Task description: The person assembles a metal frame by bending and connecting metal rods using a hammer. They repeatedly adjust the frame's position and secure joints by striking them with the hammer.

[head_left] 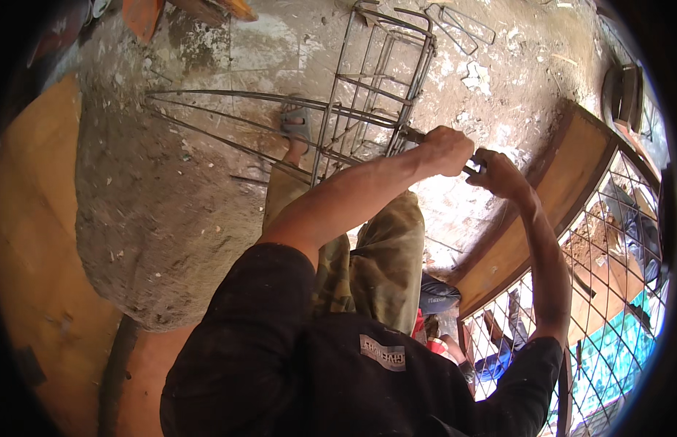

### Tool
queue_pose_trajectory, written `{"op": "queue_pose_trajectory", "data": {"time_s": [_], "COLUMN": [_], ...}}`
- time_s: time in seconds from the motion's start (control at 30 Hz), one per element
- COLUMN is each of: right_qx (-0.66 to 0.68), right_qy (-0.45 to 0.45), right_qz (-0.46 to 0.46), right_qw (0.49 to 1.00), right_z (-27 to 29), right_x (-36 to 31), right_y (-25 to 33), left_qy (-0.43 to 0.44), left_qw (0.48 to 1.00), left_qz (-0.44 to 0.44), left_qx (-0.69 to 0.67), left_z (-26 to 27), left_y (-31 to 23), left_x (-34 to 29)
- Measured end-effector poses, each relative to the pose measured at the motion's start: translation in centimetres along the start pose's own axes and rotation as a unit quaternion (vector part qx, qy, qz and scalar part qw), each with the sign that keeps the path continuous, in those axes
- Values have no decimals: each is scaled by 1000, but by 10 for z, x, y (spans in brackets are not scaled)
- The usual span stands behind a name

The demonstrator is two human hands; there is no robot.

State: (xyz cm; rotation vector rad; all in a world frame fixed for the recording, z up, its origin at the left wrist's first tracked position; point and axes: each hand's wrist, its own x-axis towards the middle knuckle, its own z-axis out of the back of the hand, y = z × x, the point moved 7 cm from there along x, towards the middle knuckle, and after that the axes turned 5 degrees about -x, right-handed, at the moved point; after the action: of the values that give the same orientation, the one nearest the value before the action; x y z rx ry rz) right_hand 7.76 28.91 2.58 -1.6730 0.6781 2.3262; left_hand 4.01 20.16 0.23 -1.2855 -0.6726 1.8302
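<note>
A cage of steel reinforcing bars (375,88) with rectangular stirrups stands in front of me. Long thin bars (236,93) run out from it to the left. My left hand (449,149) is closed around a dark metal hand tool (414,134), whose far end meets the cage's right side. Close by on the right, my right hand (501,175) grips the tool's other end, fingers curled round it. The tool's exact kind is hidden by my hands. My left forearm crosses in front of the cage's lower part.
Bent wire stirrups (462,30) lie on the dusty floor beyond the cage. A sandalled foot (296,125) is beside the long bars. On the right are a wooden panel (514,211) and a metal grille (597,291). Orange-brown boards (32,240) stand at left.
</note>
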Motion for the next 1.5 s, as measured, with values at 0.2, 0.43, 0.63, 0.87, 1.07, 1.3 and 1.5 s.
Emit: {"op": "queue_pose_trajectory", "data": {"time_s": [0.2, 0.43, 0.63, 0.87, 1.07, 1.3, 1.5], "right_qx": [-307, 69, 197, -239, 61, 150, 299], "right_qy": [-387, -191, 154, -430, 7, 59, 200], "right_qz": [117, 240, 32, 184, 116, 108, 67], "right_qw": [862, 949, 968, 851, 991, 981, 931], "right_z": [0, -18, -35, 2, -38, -34, -63], "right_x": [-28, 5, 8, -41, 9, -4, -3], "right_y": [24, -3, -20, 37, -12, -2, -16], "left_qy": [183, -234, -53, 210, -39, 97, 211], "left_qw": [971, 955, 994, 967, 989, 991, 973], "left_qz": [54, -124, -78, 47, -101, -58, 11], "left_qx": [-144, 130, 48, -135, 102, 70, -96], "left_z": [5, -11, -12, -16, -11, -21, -7], "left_y": [15, -5, -3, 27, 5, 8, 11], "left_x": [10, -21, -8, 14, -13, -4, -2]}}
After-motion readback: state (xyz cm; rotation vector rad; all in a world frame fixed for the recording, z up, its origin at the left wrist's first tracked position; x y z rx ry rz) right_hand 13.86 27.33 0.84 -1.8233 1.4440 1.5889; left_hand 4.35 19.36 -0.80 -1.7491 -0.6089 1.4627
